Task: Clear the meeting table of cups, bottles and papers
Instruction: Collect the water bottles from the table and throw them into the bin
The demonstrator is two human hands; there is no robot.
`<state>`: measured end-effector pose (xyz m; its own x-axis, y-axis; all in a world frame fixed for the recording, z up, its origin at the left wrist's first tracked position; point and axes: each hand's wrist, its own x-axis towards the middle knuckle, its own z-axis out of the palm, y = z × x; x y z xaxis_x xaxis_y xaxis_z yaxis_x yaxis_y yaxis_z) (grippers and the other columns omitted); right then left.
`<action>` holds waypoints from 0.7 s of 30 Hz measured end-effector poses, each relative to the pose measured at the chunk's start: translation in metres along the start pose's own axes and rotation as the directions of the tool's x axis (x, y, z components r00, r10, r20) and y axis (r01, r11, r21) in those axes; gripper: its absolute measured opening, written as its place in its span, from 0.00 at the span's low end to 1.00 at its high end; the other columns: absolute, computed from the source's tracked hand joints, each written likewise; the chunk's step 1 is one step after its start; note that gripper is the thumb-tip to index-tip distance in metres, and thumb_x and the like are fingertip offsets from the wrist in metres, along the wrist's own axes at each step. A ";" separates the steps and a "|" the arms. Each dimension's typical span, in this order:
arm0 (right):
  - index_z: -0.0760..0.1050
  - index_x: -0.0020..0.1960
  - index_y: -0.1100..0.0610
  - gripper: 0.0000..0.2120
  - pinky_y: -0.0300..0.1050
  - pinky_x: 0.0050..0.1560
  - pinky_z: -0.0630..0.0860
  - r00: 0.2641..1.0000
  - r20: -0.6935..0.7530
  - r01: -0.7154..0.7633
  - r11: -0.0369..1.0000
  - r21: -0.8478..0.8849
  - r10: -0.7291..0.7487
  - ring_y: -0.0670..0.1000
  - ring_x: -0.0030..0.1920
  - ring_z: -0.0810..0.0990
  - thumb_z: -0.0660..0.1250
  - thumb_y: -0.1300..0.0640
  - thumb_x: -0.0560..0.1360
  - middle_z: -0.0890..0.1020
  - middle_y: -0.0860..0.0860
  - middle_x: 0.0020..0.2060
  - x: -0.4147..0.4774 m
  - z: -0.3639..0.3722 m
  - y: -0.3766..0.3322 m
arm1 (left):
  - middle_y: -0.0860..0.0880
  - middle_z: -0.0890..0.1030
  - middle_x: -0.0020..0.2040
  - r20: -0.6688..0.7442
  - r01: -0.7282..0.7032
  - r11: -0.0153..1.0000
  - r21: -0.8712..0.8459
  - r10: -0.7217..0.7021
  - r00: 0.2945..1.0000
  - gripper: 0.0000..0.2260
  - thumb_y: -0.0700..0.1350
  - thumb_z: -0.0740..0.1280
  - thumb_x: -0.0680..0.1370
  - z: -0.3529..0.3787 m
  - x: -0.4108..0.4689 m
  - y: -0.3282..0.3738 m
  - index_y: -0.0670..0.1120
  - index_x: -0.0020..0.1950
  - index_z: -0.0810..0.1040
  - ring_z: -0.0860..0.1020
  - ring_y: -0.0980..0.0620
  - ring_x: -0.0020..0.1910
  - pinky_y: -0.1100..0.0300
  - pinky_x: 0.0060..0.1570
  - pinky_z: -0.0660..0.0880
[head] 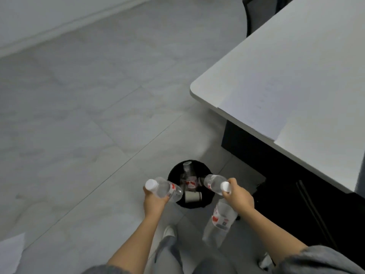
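Observation:
My left hand (155,202) grips a clear plastic bottle (167,189) with a white cap and red label, tilted over the left rim of a black bin (175,172) on the floor. My right hand (240,196) holds a second clear bottle (214,182) near its cap, pointing into the bin from the right. A third, larger bottle (221,220) hangs below the right hand; how it is held is hidden. Inside the bin lie another bottle (188,176) and a paper cup (193,196). White papers (256,95) lie on the white meeting table (296,36) at the right.
The table's rounded corner juts out above the bin, with a dark cabinet base (276,175) under it. A dark chair (256,14) stands at the table's far side. Grey tiled floor spreads to the left. A white sheet (11,252) shows at the bottom left.

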<state>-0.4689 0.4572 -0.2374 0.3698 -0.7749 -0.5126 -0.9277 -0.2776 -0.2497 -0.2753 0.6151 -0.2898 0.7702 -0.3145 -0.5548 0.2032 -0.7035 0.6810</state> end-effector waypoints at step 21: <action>0.70 0.61 0.57 0.18 0.44 0.51 0.72 0.950 0.310 -0.114 0.970 0.217 0.043 0.55 0.55 0.77 0.61 0.47 0.77 0.78 0.55 0.57 0.243 0.158 0.043 | 0.41 0.73 0.65 0.381 -0.052 0.975 0.216 -0.035 0.924 0.35 0.38 0.72 0.70 0.156 0.249 -0.070 0.43 0.72 0.58 0.73 0.40 0.62 0.50 0.61 0.71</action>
<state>-0.4109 0.3467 -0.5028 0.3275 -0.5716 -0.7523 -0.9306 -0.0575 -0.3614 -0.1923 0.4864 -0.5502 0.4745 -0.5085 -0.7186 0.0280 -0.8072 0.5897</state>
